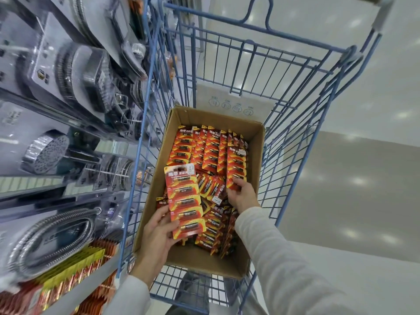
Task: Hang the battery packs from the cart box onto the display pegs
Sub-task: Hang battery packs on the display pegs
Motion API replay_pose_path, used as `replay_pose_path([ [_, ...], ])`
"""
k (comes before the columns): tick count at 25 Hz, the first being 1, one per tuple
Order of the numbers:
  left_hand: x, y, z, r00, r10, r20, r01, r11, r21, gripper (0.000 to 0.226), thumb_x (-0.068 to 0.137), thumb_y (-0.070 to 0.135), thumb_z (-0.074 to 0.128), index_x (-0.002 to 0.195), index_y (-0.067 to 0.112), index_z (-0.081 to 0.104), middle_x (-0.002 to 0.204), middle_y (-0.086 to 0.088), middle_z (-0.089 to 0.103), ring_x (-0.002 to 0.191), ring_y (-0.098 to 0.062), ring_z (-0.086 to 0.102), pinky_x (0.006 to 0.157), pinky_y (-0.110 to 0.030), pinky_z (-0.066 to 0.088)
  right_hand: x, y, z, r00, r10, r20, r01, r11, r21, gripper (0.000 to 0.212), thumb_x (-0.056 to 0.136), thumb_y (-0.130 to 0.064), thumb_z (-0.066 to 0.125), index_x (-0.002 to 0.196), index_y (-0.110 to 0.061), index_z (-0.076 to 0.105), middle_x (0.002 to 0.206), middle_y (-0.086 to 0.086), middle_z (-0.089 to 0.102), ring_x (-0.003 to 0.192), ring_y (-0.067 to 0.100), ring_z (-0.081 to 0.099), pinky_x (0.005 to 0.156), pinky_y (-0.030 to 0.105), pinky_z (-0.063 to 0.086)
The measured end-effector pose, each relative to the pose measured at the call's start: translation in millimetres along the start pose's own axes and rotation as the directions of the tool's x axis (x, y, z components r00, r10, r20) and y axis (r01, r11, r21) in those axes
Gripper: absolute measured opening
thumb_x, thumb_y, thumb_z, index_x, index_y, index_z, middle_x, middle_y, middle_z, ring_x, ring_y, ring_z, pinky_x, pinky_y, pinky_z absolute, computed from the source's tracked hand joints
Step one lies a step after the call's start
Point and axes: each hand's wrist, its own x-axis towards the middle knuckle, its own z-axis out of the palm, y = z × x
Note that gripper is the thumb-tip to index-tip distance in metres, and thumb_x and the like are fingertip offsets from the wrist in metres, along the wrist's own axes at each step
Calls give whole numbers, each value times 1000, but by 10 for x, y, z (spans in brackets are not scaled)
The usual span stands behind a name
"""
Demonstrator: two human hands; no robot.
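A brown cardboard box (pixel 255 160) with its flaps open sits on the floor of a blue wire cart (pixel 138 142). The box is filled most of the way across with battery packs (pixel 211 151). These are long red-and-orange card strips, each carrying a column of clear blisters with a dark cylindrical cell inside. Those at the far end stand on edge in rows, and those nearer the person lie loosely heaped. A bare patch of cardboard shows at the near end.

The left hand (pixel 156 237) grips one strip (pixel 185 201) by its lower end. Its fingers and thumb are curled round the card, which is lifted above the heap at the box's left side. The strip shows five blisters and a pale sticker near its top. The right hand (pixel 243 195) reaches in at the right wall, where its fingers pinch the bottom of another strip (pixel 236 164) that stands among the rows. Both arms wear a pale ribbed knit sleeve (pixel 284 258).

A white printed card (pixel 234 98) leans behind the box inside the cart. To the left, shelving holds a chrome shower head (pixel 45 151) in clear packaging and a coiled metal hose (pixel 54 237). Below them hangs a row of red and yellow packs (pixel 68 271), which is blurred. The floor (pixel 363 178) is glossy and pale.
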Motion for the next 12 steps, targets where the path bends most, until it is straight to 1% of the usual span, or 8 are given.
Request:
replay_pose_path([
  [1, -30, 18, -19, 1000, 14, 5, -14, 1000, -9, 39, 96, -9, 56, 125, 16, 64, 111, -6, 79, 106, -28, 74, 78, -45, 61, -136, 35, -18, 998, 32, 51, -34, 999, 41, 38, 76, -16, 74, 113, -13, 66, 138, 27, 57, 131, 44, 53, 120, 50, 33],
  [2, -70, 36, -40, 1000, 28, 10, -28, 999, -24, 40, 95, -11, 55, 125, 16, 63, 110, -6, 79, 106, -27, 75, 76, -43, 62, -343, 62, 11, 992, 55, 116, -69, 990, 123, 43, 73, -14, 76, 113, -14, 63, 140, 26, 56, 130, 44, 54, 118, 48, 39],
  [3, -117, 49, -63, 999, 42, 16, -42, 998, -42, 43, 95, -13, 54, 125, 16, 63, 110, -6, 79, 106, -27, 75, 76, -43, 62, -519, 69, -24, 988, 28, 149, -51, 988, 146, 49, 73, -6, 79, 119, -12, 61, 138, 23, 58, 125, 42, 58, 113, 47, 46],
  [4, -168, 55, -91, 998, 54, 20, -52, 997, -65, 46, 93, -15, 54, 127, 16, 63, 112, -7, 78, 106, -28, 75, 78, -45, 62, -646, 58, -69, 983, 58, 172, -88, 981, 175, 56, 75, 1, 80, 126, -12, 59, 135, 20, 59, 123, 38, 60, 109, 47, 49],
  [6, -315, 52, -166, 996, 83, 30, -78, 987, -137, 54, 90, -18, 52, 133, 14, 61, 119, -12, 76, 111, -32, 73, 87, -52, 60, -1040, 55, -116, 950, 46, 310, -68, 996, 61, 66, 74, 3, 79, 134, -15, 57, 133, 16, 62, 123, 35, 60, 107, 46, 49],
  [8, -501, 50, -226, 992, 120, 42, -108, 971, -214, 60, 87, -19, 52, 137, 13, 60, 125, -16, 73, 116, -36, 70, 96, -57, 56, -1344, 6, -196, 921, 10, 388, 36, 993, -113, 68, 72, 2, 79, 135, -17, 57, 130, 15, 66, 122, 32, 62, 101, 44, 53],
  [10, -798, 25, -278, 984, 178, 10, -167, 936, -310, 62, 81, -16, 55, 136, 13, 61, 127, -18, 72, 118, -40, 68, 94, -56, 56, -1622, -69, -245, 884, 0, 467, 132, 960, -249, 66, 74, 3, 78, 134, -15, 58, 127, 17, 69, 116, 31, 67, 93, 44, 56],
  [12, -1154, -31, -286, 967, 251, -50, -249, 880, -405, 63, 75, -13, 58, 132, 14, 64, 124, -20, 73, 114, -41, 68, 86, -52, 60, -1904, -155, -263, 829, 21, 558, 212, 913, -350, 61, 78, -1, 78, 134, -14, 57, 125, 17, 69, 113, 34, 69, 97, 51, 55],
])
